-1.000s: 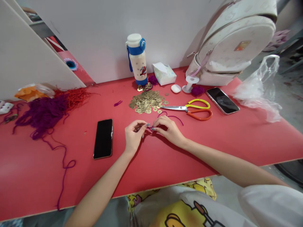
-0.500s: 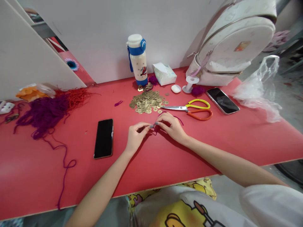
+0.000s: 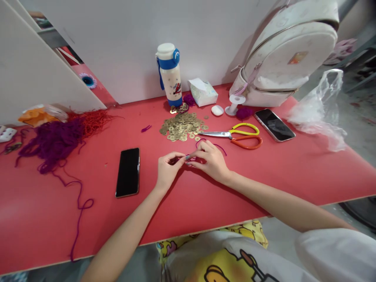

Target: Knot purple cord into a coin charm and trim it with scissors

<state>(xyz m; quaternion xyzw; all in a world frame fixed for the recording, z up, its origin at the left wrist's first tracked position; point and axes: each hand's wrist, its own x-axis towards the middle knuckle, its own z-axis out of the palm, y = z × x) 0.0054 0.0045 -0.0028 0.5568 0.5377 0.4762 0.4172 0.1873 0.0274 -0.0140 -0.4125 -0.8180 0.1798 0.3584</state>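
Observation:
My left hand (image 3: 170, 169) pinches a piece of purple yarn (image 3: 219, 147) between thumb and fingertips over the red table. My right hand (image 3: 212, 162) meets it from the right, its thumb and fingers closed on the same yarn. A loose end of that yarn curves out behind my right hand. Whether a coin is in the pinch is hidden by my fingers. Just beyond my hands lies a heap of brass-coloured coins with holes (image 3: 182, 126). Scissors (image 3: 232, 134) with one yellow and one orange handle rest beside the heap, blades pointing left.
A dark phone (image 3: 128, 172) lies left of my hands, a second phone (image 3: 275, 124) at right. Behind stand a bottle (image 3: 170, 78), a tissue pack (image 3: 203, 94), a white spool (image 3: 235, 105) and a backpack (image 3: 282, 62). Purple yarn (image 3: 54, 143) is piled at left.
My right thumb has shifted slightly left and down against the left fingertips. The small yarn loop that hung below the fingertips no longer shows.

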